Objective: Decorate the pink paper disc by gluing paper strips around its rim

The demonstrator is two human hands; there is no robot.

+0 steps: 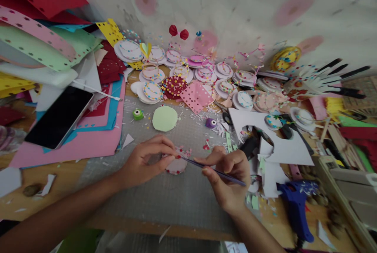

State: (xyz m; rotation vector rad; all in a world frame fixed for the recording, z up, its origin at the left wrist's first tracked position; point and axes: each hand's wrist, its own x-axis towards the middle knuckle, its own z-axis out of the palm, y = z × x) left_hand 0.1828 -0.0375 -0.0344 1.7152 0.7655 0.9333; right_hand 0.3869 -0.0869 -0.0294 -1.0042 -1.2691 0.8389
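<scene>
My right hand (226, 178) is closed around a slim, dark bluish tool (218, 172), which looks like tweezers. Its thin tip points left, toward the fingertips of my left hand (150, 159). Those fingers are pinched at a tiny red piece (178, 156), and the tool's tip meets it there. Just below and behind the fingertips lies a small pale pink disc (176, 166) with red and pink bits along its edge, partly hidden by my left hand. A light green paper circle (165, 119) rests farther back on the grey cutting mat (132, 202).
Decorated paper hats (151, 73) crowd along the wall. A green punch (137, 114) and a purple punch (211, 122) stand on the mat. At left, a phone (60, 117) lies on coloured sheets; at right are a blue glue gun (297, 206) and cut white paper (282, 139).
</scene>
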